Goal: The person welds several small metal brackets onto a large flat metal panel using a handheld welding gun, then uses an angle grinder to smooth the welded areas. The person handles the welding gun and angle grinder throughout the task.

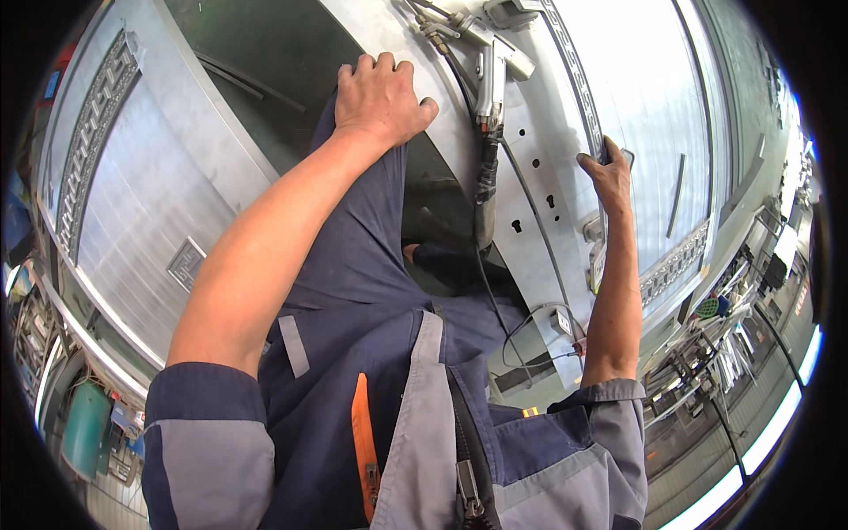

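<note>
My left hand (382,99) lies on my bent knee, its fingers spread over the dark blue trouser leg (353,221) and holding nothing. To the right, my right hand (609,177) is at a narrow patterned metal strip (574,75) on the silver panel, thumb on one side and fingers on the other. Its remaining fingers are partly hidden. Between my hands, a pistol-shaped metal welding gun (491,84) rests on the metal sheet, touched by neither hand. Black tape wraps its hose (486,177).
A second silver panel (141,177) with a patterned border lies at left. The sheet (521,159) under the gun has several dark holes. Loose cables (530,353) loop near my right forearm. A green drum-like object (87,428) stands lower left; metal scraps (707,371) lie at right.
</note>
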`<move>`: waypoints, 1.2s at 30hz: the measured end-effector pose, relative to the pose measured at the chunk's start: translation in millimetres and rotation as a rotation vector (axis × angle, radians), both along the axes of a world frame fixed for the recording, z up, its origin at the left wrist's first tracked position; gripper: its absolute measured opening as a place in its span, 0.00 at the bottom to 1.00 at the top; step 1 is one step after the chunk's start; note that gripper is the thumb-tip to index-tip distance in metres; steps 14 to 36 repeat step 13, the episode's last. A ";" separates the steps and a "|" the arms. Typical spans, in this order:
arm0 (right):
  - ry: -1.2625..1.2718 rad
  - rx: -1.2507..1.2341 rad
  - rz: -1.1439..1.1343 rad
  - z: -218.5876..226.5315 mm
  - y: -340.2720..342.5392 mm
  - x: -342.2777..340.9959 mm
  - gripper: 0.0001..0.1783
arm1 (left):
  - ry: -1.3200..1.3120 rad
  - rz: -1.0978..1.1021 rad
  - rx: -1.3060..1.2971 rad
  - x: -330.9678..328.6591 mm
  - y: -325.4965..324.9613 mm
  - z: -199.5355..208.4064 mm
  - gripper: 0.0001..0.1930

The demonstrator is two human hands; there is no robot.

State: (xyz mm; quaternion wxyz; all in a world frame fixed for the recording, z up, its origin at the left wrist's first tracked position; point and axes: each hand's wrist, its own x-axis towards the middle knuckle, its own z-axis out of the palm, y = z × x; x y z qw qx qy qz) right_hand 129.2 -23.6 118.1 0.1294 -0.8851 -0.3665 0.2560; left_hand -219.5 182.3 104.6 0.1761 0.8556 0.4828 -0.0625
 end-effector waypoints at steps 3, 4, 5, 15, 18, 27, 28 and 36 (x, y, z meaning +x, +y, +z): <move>-0.239 -0.008 0.067 -11.4 -6.0 2.8 0.47 | -0.004 -0.007 0.005 -0.4 -0.9 -0.7 0.29; -0.315 -0.012 0.095 -13.4 -6.2 1.8 0.48 | -0.006 -0.011 0.010 -0.8 -0.8 -1.0 0.28; -0.348 0.029 0.110 -17.2 -7.6 1.5 0.47 | 0.001 -0.010 0.004 -0.7 -0.7 -1.3 0.28; -0.487 -0.051 0.079 -22.1 -8.5 -10.0 0.49 | 0.013 -0.006 -0.001 0.0 -0.4 -0.8 0.31; -0.487 -0.051 0.079 -22.1 -8.5 -10.0 0.49 | 0.013 -0.006 -0.001 0.0 -0.4 -0.8 0.31; -0.487 -0.051 0.079 -22.1 -8.5 -10.0 0.49 | 0.013 -0.006 -0.001 0.0 -0.4 -0.8 0.31; -0.487 -0.051 0.079 -22.1 -8.5 -10.0 0.49 | 0.013 -0.006 -0.001 0.0 -0.4 -0.8 0.31; -0.487 -0.051 0.079 -22.1 -8.5 -10.0 0.49 | 0.013 -0.006 -0.001 0.0 -0.4 -0.8 0.31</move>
